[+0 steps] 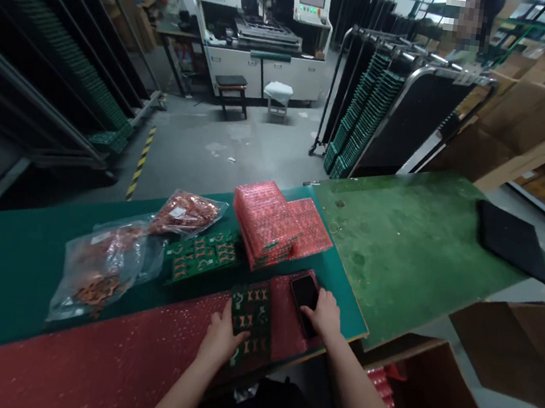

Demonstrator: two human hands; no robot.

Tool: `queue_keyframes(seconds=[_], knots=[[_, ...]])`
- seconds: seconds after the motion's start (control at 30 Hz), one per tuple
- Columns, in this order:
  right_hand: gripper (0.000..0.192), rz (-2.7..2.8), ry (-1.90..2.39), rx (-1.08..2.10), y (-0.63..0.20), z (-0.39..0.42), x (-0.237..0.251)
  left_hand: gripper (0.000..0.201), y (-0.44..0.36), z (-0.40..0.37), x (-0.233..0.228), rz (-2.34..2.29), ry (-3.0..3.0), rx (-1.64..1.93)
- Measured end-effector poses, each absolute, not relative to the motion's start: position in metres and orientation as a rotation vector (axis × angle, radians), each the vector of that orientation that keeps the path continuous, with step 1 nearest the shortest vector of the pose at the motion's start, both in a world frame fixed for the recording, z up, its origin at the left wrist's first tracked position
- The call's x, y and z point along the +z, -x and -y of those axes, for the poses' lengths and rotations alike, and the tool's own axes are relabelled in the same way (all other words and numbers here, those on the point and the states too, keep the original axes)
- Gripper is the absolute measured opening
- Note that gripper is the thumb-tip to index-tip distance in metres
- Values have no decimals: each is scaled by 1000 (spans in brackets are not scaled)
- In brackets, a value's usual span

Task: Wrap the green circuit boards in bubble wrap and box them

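Note:
My left hand rests at the left edge of a green circuit board panel with copper-coloured pieces on it. Its thumb and index finger are spread apart against the board. A dark phone lies to the right of this panel, and my right hand grips its right side, thumb over the face. Under both is a red bubble wrap strip. Behind my left hand sits a stack of similar green panels. Next to that stand bubble-wrapped red packs.
Clear bags of copper-coloured parts lie on the teal table mat. A green board adjoins at right, with an open cardboard box below. Beyond are a rack of panels, a machine and a person.

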State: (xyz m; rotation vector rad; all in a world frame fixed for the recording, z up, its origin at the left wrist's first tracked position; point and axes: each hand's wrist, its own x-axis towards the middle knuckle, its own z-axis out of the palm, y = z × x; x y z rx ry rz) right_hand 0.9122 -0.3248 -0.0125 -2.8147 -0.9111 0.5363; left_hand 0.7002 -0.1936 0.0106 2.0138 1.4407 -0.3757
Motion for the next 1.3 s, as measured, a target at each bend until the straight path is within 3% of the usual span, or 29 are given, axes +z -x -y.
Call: queue_keyframes(seconds=[0.1,0.27,0.33,0.5,0.6,0.9,1.13,1.3], knots=[[52,828,2751,629,-922,324,-20,76,-696,190,2,-1404,-1908,-190],[43,664,2533,770,-940,327,-28,31,-689,180,-16,-1352,-1669,-73],[39,613,2486,766,-946,330,-26,23,-687,178,-18,-1297,-1601,-19],[32,586,2419,789,-957,334,-20,50,-687,185,-13,-1104,-1285,153],[29,595,2342,821,-963,335,-21,56,-694,193,-15,-1063,-1168,155],[32,595,2164,923,-1015,337,-25,13,-717,197,-17,-1342,-1673,-36],[36,387,1957,1031,-1035,363,-28,27,-726,205,6,-1419,-2086,-458],[33,349,2178,914,-1045,377,-34,31,-730,204,10,-1425,-2101,-545]])
